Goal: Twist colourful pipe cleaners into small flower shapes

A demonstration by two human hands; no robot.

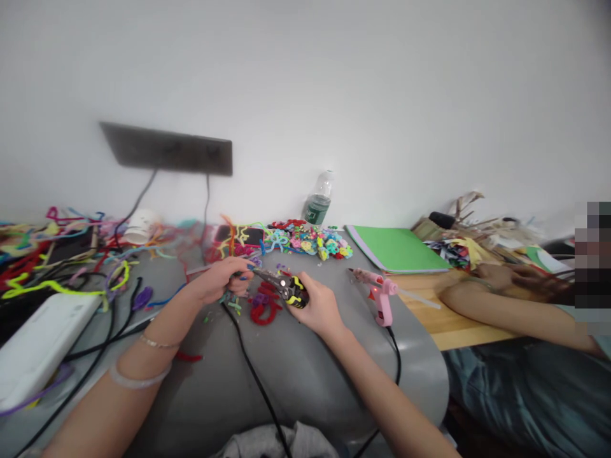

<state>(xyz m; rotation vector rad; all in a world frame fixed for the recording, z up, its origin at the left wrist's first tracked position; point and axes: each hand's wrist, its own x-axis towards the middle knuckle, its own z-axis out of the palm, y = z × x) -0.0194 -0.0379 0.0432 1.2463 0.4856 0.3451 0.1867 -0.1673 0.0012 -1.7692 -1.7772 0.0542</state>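
Observation:
My right hand [319,306] is closed around the yellow-and-black handles of wire stripper pliers [282,284], whose jaws point left. At the tip of the jaws, my left hand [228,280] is closed in a pinch. What its fingers hold is too small to make out. Below the pliers lie curled red pipe cleaners [265,313] and purple ones, with small cut bits scattered around. A black cable [248,362] runs from under my left hand toward my lap.
A pink glue gun [382,296] stands to the right, near green sheets [401,249]. Pipe cleaner flowers [310,242] are heaped by a water bottle [319,200]. At left are a white power strip [48,346], cables and loose pipe cleaners. Another person's arm [491,305] rests on the wooden table.

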